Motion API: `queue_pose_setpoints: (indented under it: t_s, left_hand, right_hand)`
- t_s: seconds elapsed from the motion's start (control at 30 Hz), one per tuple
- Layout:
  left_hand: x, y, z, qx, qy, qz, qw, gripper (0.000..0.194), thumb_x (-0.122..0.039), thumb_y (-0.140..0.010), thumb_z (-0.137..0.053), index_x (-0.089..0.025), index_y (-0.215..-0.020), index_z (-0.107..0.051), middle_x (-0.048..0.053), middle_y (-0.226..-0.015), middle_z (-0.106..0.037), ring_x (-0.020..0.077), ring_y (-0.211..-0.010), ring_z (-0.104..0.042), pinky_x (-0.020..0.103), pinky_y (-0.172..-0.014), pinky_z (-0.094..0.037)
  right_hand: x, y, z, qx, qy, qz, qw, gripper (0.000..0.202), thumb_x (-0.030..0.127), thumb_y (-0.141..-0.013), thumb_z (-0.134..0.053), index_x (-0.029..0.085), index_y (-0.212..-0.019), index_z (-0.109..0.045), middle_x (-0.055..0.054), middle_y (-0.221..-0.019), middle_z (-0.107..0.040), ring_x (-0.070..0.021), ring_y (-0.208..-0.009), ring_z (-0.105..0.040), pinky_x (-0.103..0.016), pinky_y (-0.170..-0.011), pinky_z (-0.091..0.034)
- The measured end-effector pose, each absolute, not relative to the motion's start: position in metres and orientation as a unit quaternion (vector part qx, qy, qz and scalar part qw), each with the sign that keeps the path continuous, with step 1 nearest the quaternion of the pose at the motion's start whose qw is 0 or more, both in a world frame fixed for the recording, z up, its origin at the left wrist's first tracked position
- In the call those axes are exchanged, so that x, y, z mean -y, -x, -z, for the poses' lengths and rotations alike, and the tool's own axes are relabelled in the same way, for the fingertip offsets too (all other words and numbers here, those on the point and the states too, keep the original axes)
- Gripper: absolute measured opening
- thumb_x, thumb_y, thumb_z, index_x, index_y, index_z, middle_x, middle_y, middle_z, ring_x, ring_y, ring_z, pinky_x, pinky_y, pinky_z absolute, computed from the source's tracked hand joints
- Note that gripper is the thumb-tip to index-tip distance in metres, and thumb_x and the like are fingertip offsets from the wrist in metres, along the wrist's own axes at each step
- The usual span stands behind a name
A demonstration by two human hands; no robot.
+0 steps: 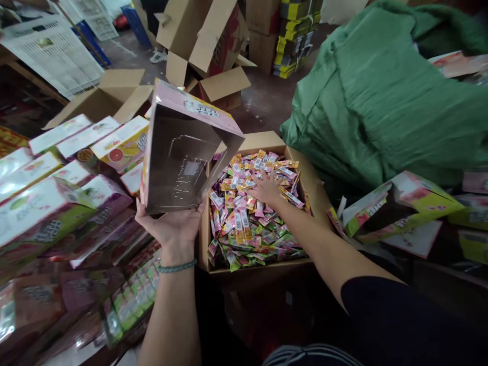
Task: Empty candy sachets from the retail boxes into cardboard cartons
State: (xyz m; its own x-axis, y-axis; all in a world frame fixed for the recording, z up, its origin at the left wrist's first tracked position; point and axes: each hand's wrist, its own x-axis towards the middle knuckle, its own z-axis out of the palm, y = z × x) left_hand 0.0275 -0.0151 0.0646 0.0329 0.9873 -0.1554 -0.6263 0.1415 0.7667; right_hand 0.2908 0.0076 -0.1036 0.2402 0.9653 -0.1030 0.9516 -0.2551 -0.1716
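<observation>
My left hand (173,223), with a teal bracelet at the wrist, holds up a pink and yellow printed display box (206,113) from below. The box is tilted, and a clear plastic window (183,168) on its near side shows a dark inside. Some of the left fingers are hidden behind the box. My right hand (267,189) lies with fingers spread on a heap of small wrapped sachets (242,221) in pink, orange and green. An open cardboard carton (205,234) in front of me contains the heap.
Rows of printed boxes (87,198) are stacked on the left. Behind stand open cartons (190,46) and a white plastic crate (57,56). A large green sack (373,101) bulges at the right, above an opened printed box (415,198). A person's shoe (158,56) shows far back.
</observation>
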Motion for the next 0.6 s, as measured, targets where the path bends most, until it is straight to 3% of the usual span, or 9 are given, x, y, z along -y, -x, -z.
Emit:
queue_pose_setpoints:
  t_s: [0.3, 0.5, 0.6]
  left_hand:
    - [0.020, -0.007, -0.070, -0.406, -0.275, -0.588, 0.643, 0.048, -0.075, -0.079, -0.050, -0.040, -0.106, -0.070, 0.002, -0.131, -0.072, 0.0326, -0.134, -0.057, 0.050, -0.090, -0.061]
    - [0.008, 0.006, -0.055, -0.380, -0.290, -0.617, 0.626, 0.050, -0.077, -0.077, -0.049, -0.044, -0.111, -0.067, 0.000, -0.133, -0.071, 0.0309, -0.131, -0.060, 0.049, -0.090, -0.060]
    - [0.007, 0.006, -0.054, -0.354, -0.262, -0.630, 0.639, 0.052, -0.077, -0.077, -0.048, -0.043, -0.112, -0.067, 0.001, -0.136, -0.069, 0.0309, -0.128, -0.062, 0.048, -0.088, -0.060]
  right_hand:
    - [-0.065, -0.297, 0.125, 0.516, 0.847, -0.114, 0.057, 0.069, 0.070, -0.100, -0.041, 0.026, -0.151, -0.056, -0.012, -0.174, -0.015, -0.0521, -0.155, -0.011, -0.082, -0.114, -0.020]
    - [-0.068, -0.303, 0.104, 0.514, 0.837, -0.180, 0.048, 0.070, 0.067, -0.100, -0.043, 0.024, -0.156, -0.049, -0.013, -0.174, -0.015, -0.0499, -0.157, -0.005, -0.080, -0.116, -0.019]
    - [-0.059, -0.311, 0.083, 0.528, 0.817, -0.220, 0.072, 0.077, 0.065, -0.098, -0.050, 0.019, -0.159, -0.044, -0.021, -0.169, -0.024, -0.0505, -0.155, -0.017, -0.079, -0.114, -0.027]
